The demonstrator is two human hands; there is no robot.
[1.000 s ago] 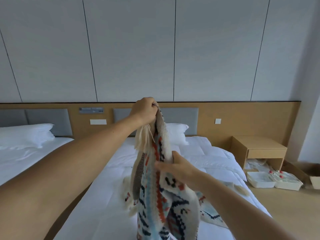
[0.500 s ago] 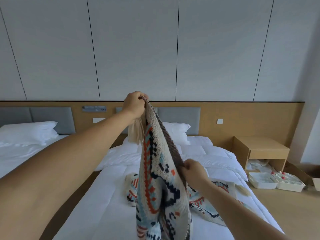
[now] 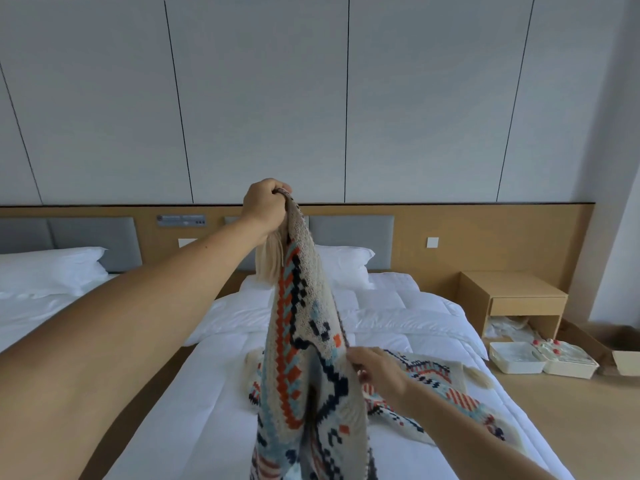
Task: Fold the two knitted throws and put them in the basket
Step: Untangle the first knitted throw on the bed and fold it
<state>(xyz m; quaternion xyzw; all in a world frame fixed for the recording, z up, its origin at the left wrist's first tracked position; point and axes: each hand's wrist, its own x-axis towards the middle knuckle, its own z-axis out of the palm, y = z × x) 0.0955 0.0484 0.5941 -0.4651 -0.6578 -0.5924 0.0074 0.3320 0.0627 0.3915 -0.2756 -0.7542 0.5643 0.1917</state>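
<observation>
One throw [image 3: 298, 341] hangs over the bed [image 3: 194, 410], its top corner clenched in my left hand [image 3: 266, 206], its edge pinched by my right hand [image 3: 375, 368]. I should slide the right along that edge to the next corner, then stretch it flat.

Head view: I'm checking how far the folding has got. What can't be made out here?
All in the head view:
Held throw: lower end cut off by the bottom edge.
Second throw on the bed: partly hidden behind the held throw and the right forearm.
Left hand: fingers mostly tucked behind the hand's back.
Basket: nowhere in frame.
</observation>
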